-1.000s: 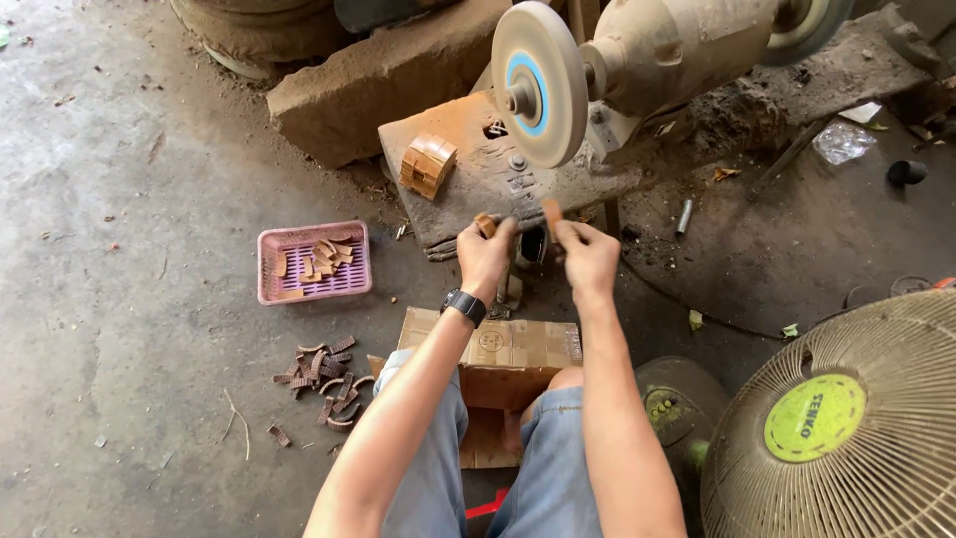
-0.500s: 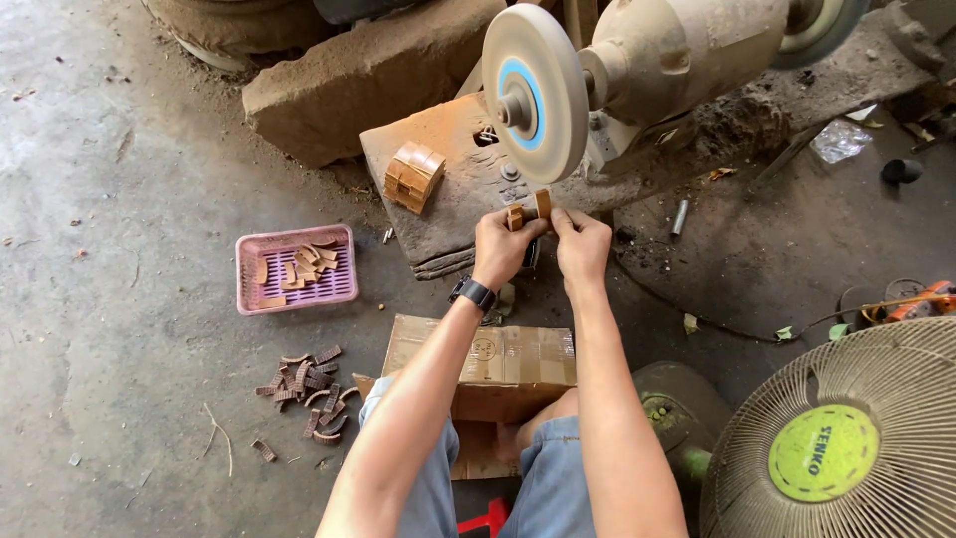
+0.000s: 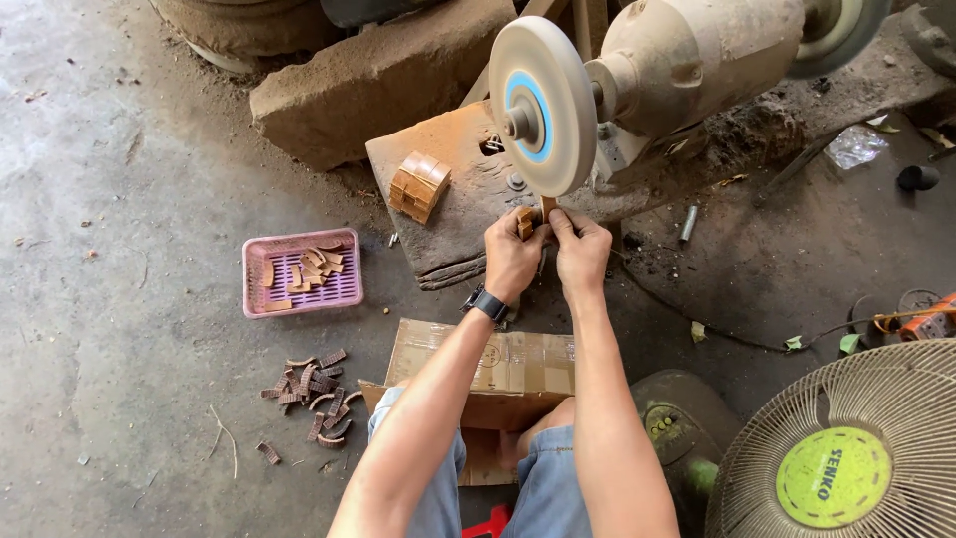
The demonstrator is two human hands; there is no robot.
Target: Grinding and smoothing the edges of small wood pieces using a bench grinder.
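My left hand [image 3: 512,255] and my right hand [image 3: 581,249] are raised side by side just under a pale grinding wheel [image 3: 539,107] on a dusty bench grinder [image 3: 697,60]. Both pinch small brown wooden pieces [image 3: 526,220]; the right one holds a thin piece up against the wheel's lower rim. A black watch sits on my left wrist. A stack of brown wooden blocks [image 3: 418,186] rests on the rusty metal base plate [image 3: 448,229] left of the wheel.
A pink plastic basket [image 3: 303,272] holds several curved brown pieces; more lie scattered on the concrete [image 3: 309,394]. A cardboard box [image 3: 498,364] stands between my knees. A fan [image 3: 846,453] is at the lower right. A stone block [image 3: 368,80] lies behind.
Both hands rose from near the base plate up to the grinding wheel's lower edge, carrying the wooden pieces. The view moved closer to the grinder.
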